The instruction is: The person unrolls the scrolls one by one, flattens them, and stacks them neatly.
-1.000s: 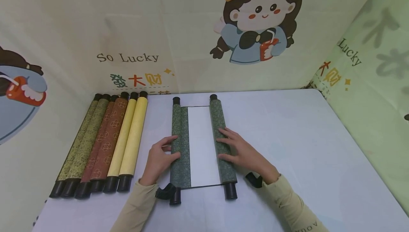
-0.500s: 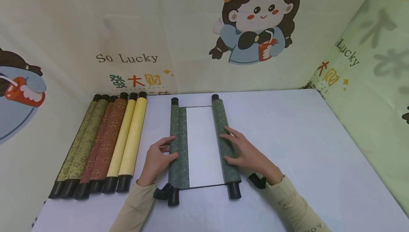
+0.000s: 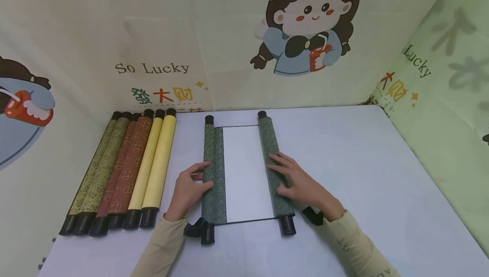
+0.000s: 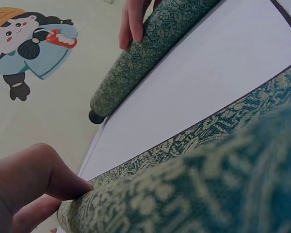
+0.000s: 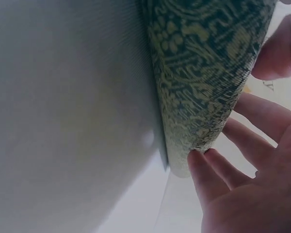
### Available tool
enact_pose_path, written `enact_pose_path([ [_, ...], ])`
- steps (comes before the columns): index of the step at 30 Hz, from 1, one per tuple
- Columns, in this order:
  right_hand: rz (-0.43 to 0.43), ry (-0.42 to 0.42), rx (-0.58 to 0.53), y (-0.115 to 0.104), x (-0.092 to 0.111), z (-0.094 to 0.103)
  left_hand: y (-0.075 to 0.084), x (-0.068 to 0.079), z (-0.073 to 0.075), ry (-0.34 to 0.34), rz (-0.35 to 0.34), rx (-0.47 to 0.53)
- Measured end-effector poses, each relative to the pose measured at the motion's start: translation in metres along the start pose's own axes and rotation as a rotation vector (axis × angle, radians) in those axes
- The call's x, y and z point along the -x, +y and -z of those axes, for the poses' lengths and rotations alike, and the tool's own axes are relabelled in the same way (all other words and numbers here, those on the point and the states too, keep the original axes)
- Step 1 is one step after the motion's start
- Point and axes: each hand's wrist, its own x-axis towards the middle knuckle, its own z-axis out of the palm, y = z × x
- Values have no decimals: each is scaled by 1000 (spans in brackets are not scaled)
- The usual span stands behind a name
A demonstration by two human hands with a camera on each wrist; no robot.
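Observation:
A green patterned hanging scroll [image 3: 248, 171] lies partly unrolled on the table, its blank white sheet showing between two rolled ends with black knobs. My left hand [image 3: 186, 190] holds the left end by its outer side, thumb and fingers on the green cloth. In the left wrist view, a bent finger of that hand [image 4: 34, 179] presses against the roll. My right hand [image 3: 305, 186] rests on the thicker right roll [image 3: 273, 149], fingers spread across it. The right wrist view shows these fingers [image 5: 252, 141] fairly straight against the roll's side.
Several rolled scrolls lie side by side at the left: olive, reddish-brown [image 3: 131, 162] and yellow [image 3: 159, 162], with black end knobs. The white table [image 3: 363, 162] extends to the right. A cloth backdrop [image 3: 225, 56] printed with cartoon figures stands behind.
The right roll has moved to the right with my right hand on it, so the white sheet shows wider. My left hand stays at the left end.

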Motion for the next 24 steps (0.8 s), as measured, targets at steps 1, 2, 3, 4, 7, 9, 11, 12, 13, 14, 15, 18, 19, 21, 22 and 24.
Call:
enact_pose_path([
  [1, -4, 2, 2, 1, 1, 0, 0, 0, 0, 0, 0, 2],
  [2, -7, 5, -4, 2, 1, 1, 0, 0, 0, 0, 1, 3],
  [3, -9, 7, -12, 2, 2, 2, 0, 0, 0, 0, 1, 3],
  [4, -10, 9, -15, 3, 3, 2, 0, 0, 0, 1, 1, 5],
  [7, -20, 12, -38, 5, 5, 3, 0, 0, 0, -2, 4, 8],
  [9, -25, 16, -51, 5, 6, 4, 0, 0, 0, -4, 8, 9],
  [11, -26, 25, -60, 5, 7, 4, 0, 0, 0, -7, 11, 11],
  [12, -31, 29, -60, 5, 8, 4, 1, 0, 0, -9, 13, 12],
  [13, -37, 33, -59, 5, 9, 4, 1, 0, 0, -9, 14, 12],
  [14, -43, 37, -56, 5, 9, 4, 1, 0, 0, -10, 14, 13],
  [15, -49, 42, -56, 5, 10, 4, 1, 0, 0, -11, 15, 15],
  [18, -65, 55, -52, 6, 12, 4, 1, 0, 0, -15, 15, 17],
  [19, -67, 58, -52, 6, 12, 5, 1, 0, 0, -16, 14, 18],
  [21, -61, 67, -55, 7, 13, 6, 1, 0, 0, -19, 13, 18],
  [22, -61, 66, -55, 7, 13, 7, 1, 0, 0, -19, 11, 18],
  [24, -58, 66, -43, 8, 14, 9, 0, 0, 0, -19, 9, 20],
])
